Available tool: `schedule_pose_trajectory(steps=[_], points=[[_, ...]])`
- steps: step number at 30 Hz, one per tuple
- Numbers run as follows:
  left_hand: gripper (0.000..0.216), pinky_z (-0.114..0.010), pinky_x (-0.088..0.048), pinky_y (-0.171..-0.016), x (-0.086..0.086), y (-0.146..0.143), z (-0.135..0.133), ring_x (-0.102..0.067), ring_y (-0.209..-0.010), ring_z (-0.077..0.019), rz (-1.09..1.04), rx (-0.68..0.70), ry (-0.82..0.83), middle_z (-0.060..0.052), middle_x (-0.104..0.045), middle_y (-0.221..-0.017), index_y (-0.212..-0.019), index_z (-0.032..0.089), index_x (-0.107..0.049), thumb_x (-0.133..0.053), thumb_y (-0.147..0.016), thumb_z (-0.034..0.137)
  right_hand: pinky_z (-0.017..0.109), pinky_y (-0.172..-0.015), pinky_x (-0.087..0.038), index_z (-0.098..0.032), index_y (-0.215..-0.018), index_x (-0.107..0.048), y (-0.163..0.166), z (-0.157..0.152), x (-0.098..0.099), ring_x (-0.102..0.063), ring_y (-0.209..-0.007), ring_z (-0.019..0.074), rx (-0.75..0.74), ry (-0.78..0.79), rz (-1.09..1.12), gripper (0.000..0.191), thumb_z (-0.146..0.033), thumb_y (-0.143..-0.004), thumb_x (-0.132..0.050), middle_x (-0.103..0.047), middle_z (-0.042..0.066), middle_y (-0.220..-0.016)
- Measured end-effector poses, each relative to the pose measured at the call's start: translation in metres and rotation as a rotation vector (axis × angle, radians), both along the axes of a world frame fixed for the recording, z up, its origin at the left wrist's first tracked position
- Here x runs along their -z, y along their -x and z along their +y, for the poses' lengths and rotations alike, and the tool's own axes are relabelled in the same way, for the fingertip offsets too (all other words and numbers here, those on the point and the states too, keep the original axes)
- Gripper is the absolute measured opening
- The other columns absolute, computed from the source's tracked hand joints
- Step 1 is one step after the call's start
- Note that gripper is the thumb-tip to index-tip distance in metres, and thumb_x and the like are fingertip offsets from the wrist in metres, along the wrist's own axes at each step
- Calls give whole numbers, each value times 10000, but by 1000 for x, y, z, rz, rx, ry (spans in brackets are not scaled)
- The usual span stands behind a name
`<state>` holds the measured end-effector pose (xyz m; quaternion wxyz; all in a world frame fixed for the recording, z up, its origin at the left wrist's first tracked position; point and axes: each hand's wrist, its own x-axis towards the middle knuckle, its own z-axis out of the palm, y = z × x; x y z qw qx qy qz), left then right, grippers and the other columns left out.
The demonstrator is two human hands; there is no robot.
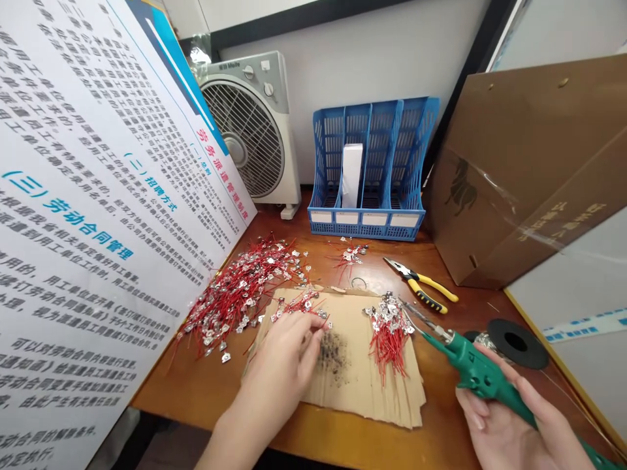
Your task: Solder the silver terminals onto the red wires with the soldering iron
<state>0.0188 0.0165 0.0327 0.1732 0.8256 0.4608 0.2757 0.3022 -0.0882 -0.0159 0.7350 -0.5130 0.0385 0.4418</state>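
My right hand (514, 411) is wrapped around a green soldering gun (477, 369), whose metal tip points left toward the cardboard. Over the cardboard sheet (343, 398), my left hand (289, 352) is closed in a pinch; a red wire with a small metal tab (329, 324) shows at its fingertips, partly hidden. Just behind these fingers lie several loose red wires with metal tabs (306, 300). On the cardboard's right side is a bundle of similar red wires (389, 349), tabs pointing away from me. A dark scorched patch (336, 359) marks the cardboard beside my left hand.
A large pile of red wires (240, 290) lies left, with a small cluster (351, 253) behind. Yellow-black pliers (424, 287) and a black spool (516, 343) lie right. A fan (245, 124), blue file rack (367, 222), brown box (529, 170) and printed board (98, 196) surround the table.
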Motion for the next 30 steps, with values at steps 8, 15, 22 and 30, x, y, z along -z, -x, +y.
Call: schedule_pose_trajectory(steps=[8,15,22,30], points=[[240,-406,-636,-920,27,-1,15,-775,-1029,-249,-48,216,-144,-69,-821,-1161,-1140,299,-882,-721,-1068,137,235,-440,-530,-279,-1014,-867,4,-2,-3,-500,-654,162,-17,-53,-20,427,-473,-661,-1007,-759,86,-1007],[298,-367,-615,-872,12,20,-23,-752,-1003,-251,-16,12,32,-70,-776,-1104,-1117,263,-795,-559,-998,124,234,-483,-553,-290,-1005,-864,-1,-7,4,-529,-651,149,-55,-82,-19,328,-483,-771,-987,-771,76,-1049],[272,-367,-518,-741,12,-19,-26,-744,-803,-280,246,-190,183,-29,-757,-801,-793,232,-698,-861,-942,391,236,-455,-545,-304,-1045,-877,-4,-7,7,-532,-636,162,-33,-2,40,442,-519,-680,-1004,-744,73,-956],[153,-398,-584,-845,-7,-28,-24,-854,-1004,-334,486,-179,380,-77,-883,-1025,-942,227,-829,-726,-1051,195,231,-454,-543,-276,-992,-856,2,-3,0,-509,-652,150,-48,-45,33,371,-477,-707,-982,-751,83,-1056]])
